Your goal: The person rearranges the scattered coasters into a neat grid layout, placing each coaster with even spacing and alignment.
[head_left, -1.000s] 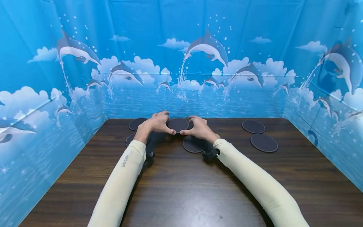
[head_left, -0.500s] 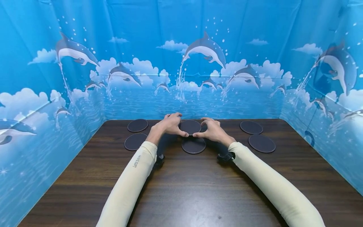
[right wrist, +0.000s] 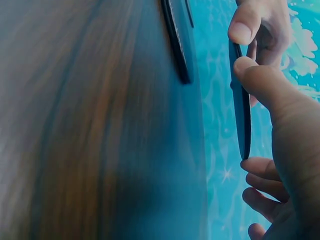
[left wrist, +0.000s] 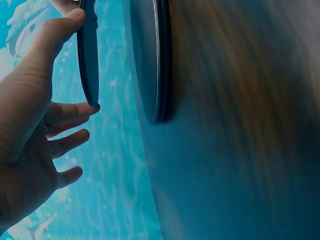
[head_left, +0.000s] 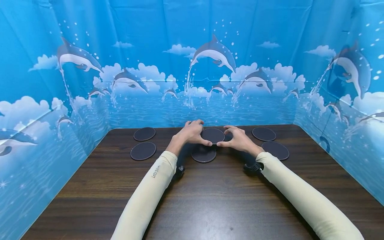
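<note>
Between left hand [head_left: 191, 134], right hand [head_left: 239, 140]: dark disc [head_left: 213, 135], rim in grip.

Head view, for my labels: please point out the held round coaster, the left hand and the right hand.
Held round coaster [head_left: 213, 136]: head view, middle of its visible face.
Left hand [head_left: 190, 134]: head view, back of the hand.
Right hand [head_left: 240, 140]: head view, back of the hand.
</note>
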`<action>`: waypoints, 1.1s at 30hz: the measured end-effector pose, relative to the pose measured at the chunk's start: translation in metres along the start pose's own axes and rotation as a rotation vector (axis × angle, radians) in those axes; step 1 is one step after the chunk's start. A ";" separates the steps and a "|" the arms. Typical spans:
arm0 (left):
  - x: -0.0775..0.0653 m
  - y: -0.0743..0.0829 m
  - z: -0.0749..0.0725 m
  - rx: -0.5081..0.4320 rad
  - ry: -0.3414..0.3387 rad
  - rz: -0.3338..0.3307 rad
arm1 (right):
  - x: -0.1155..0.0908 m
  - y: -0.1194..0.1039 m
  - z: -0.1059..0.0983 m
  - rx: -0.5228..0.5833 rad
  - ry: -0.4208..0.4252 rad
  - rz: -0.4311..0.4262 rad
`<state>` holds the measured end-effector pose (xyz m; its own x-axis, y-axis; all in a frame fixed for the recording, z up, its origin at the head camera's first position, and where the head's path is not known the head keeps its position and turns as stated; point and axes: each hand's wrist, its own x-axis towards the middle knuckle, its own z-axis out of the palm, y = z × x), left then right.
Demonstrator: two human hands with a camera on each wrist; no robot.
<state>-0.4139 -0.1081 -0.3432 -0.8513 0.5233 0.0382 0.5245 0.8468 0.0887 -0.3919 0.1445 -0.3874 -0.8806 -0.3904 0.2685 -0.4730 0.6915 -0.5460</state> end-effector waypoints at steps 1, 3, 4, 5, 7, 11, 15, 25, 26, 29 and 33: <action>0.001 0.003 0.000 0.005 0.001 0.005 | -0.002 0.002 -0.002 -0.005 0.000 0.003; 0.003 0.009 0.002 0.020 0.000 0.012 | -0.006 0.007 -0.005 -0.012 0.001 0.002; 0.003 0.012 0.004 0.026 -0.002 0.015 | -0.009 0.009 -0.007 -0.015 -0.001 0.002; 0.004 0.015 0.006 0.032 -0.006 0.020 | -0.012 0.012 -0.008 -0.019 -0.002 0.002; 0.005 0.020 0.009 0.033 -0.010 0.030 | -0.017 0.016 -0.011 -0.023 -0.003 -0.002; 0.007 0.028 0.012 0.004 -0.006 0.062 | -0.027 0.023 -0.018 -0.015 -0.006 -0.009; 0.007 0.033 0.011 -0.052 -0.013 0.092 | -0.035 0.028 -0.026 0.002 -0.008 -0.009; 0.008 0.042 0.008 -0.078 -0.046 0.169 | -0.046 0.039 -0.041 -0.013 -0.030 -0.039; 0.008 0.043 0.008 -0.073 -0.052 0.173 | -0.047 0.040 -0.041 -0.014 -0.035 -0.040; 0.009 0.045 0.010 -0.056 -0.077 0.181 | -0.050 0.043 -0.038 -0.020 -0.055 -0.043; 0.009 0.046 0.013 -0.027 -0.113 0.179 | -0.052 0.043 -0.033 -0.031 -0.078 -0.038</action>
<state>-0.3972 -0.0629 -0.3521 -0.7368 0.6738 -0.0561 0.6653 0.7372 0.1175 -0.3676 0.2146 -0.3992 -0.8576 -0.4624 0.2253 -0.5080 0.6931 -0.5113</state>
